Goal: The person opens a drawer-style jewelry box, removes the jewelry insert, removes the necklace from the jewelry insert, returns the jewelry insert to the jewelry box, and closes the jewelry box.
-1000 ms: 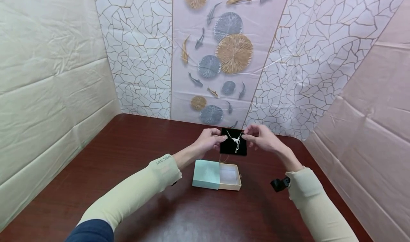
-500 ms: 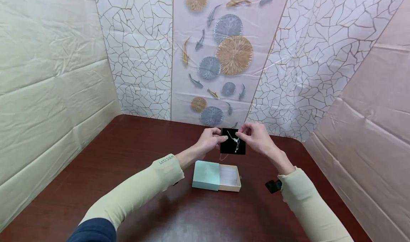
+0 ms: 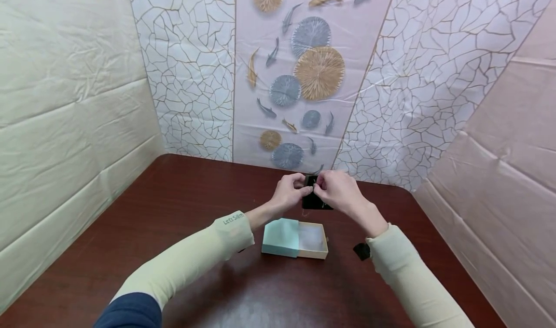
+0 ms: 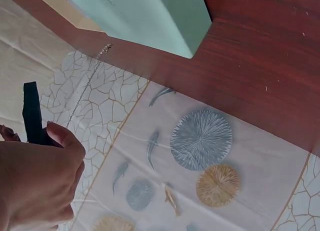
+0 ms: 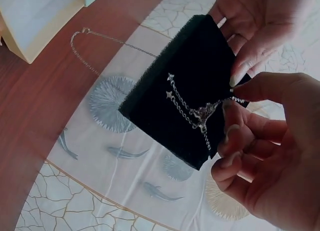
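Observation:
My left hand (image 3: 286,191) grips a black foam jewelry pad (image 5: 190,56) by its edge, held up above the table. A silver necklace (image 5: 205,112) lies across the pad's face, its pendant carrying two short chains tipped with small stars. With thumb and index finger, my right hand (image 5: 285,146) pinches the necklace chain near one corner of the pad, close to the left thumb. Behind the pad the rest of the chain (image 4: 82,96) hangs in a loose loop. In the head view my right hand (image 3: 340,190) covers much of the pad's front.
Below the hands, a light blue box sleeve (image 3: 280,236) sits on the dark red table (image 3: 208,188). Its cream drawer (image 3: 312,254) is pulled partway out to the right, with a pale lining inside. Patterned cloth (image 3: 191,77) hangs behind the table.
My right hand has moved left from the pad's right edge across its face and now pinches the chain. The left hand keeps its grip on the pad; the box stays put.

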### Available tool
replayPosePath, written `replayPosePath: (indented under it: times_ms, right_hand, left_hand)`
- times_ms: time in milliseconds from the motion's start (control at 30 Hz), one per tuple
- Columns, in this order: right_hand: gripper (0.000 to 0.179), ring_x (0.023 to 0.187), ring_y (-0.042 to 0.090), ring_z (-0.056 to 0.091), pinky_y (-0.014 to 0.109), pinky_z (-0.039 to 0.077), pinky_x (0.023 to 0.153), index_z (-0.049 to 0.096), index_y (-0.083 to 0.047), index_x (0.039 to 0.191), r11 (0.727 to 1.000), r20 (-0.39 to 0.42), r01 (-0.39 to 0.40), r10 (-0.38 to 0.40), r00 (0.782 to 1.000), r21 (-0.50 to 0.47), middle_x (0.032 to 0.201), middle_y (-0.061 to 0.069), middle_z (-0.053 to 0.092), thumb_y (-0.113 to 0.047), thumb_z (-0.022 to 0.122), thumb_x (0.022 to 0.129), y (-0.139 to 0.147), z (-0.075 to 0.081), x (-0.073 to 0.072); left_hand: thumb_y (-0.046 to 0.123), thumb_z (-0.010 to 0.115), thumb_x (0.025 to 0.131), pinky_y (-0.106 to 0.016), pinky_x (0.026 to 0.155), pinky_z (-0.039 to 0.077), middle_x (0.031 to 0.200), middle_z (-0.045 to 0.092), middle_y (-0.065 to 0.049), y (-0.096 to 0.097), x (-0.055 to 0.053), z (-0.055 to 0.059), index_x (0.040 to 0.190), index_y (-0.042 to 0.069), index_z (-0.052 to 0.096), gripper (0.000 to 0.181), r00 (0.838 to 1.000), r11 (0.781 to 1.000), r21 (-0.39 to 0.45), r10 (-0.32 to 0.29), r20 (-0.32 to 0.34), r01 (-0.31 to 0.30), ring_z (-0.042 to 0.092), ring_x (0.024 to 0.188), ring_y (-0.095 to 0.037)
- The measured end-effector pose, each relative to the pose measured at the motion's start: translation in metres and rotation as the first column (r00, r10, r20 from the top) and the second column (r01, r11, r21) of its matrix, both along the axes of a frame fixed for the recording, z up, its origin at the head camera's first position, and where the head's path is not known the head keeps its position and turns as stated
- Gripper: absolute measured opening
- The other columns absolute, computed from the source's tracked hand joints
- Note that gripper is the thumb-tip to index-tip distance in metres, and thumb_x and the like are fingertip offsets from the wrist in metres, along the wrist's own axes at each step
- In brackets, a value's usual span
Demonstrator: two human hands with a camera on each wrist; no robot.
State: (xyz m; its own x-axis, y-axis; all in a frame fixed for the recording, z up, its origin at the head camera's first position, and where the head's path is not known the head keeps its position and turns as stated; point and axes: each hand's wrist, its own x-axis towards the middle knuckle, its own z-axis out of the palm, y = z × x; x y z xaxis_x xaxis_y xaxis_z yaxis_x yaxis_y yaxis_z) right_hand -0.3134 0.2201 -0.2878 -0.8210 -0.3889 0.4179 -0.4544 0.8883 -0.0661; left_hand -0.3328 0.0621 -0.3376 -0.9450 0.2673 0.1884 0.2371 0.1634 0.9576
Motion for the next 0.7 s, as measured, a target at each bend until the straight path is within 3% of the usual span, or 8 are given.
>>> replayPosePath:
  times_ms: [167, 400, 700]
  right_hand:
    - [0.008, 0.057, 0.016, 0.054, 0.036, 0.046, 0.053, 0.065, -0.009, 0.078, 1.000, -0.041, 0.001, 0.000, 0.999, 0.019, 0.062, -0.001, 0.058, -0.014, 0.063, 0.083, 0.0000, -0.0019, -0.0004]
    - [0.009, 0.058, 0.015, 0.052, 0.032, 0.043, 0.051, 0.066, -0.008, 0.083, 1.000, -0.021, -0.008, 0.007, 1.000, -0.022, 0.067, 0.000, 0.058, -0.013, 0.058, 0.085, 0.0022, 0.0012, -0.0009]
    - [0.011, 0.054, 0.015, 0.048, 0.028, 0.036, 0.048, 0.065, -0.011, 0.082, 0.996, 0.001, 0.018, -0.018, 1.000, -0.085, 0.062, -0.001, 0.054, -0.014, 0.056, 0.086, 0.0062, 0.0034, -0.0026]
  left_hand:
    - [0.014, 0.066, 0.091, -0.022, 0.067, 0.046, 0.102, 0.074, -0.014, 0.0011, 0.0016, -0.0016, 0.102, 0.006, 0.064, 0.014, 0.997, 0.999, -0.053, 0.009, -0.072, -0.013, 0.069, 0.096, -0.025]
    - [0.016, 0.067, 0.091, -0.026, 0.073, 0.053, 0.098, 0.075, -0.010, 0.0037, 0.0029, -0.0044, 0.103, 0.009, 0.067, 0.014, 0.992, 0.985, -0.169, 0.015, -0.127, -0.036, 0.071, 0.087, -0.020]
    - [0.014, 0.067, 0.090, -0.028, 0.076, 0.054, 0.093, 0.074, -0.009, 0.0068, 0.0071, -0.0054, 0.099, 0.009, 0.068, 0.010, 0.985, 0.977, -0.206, 0.007, -0.174, -0.043, 0.070, 0.086, -0.020]
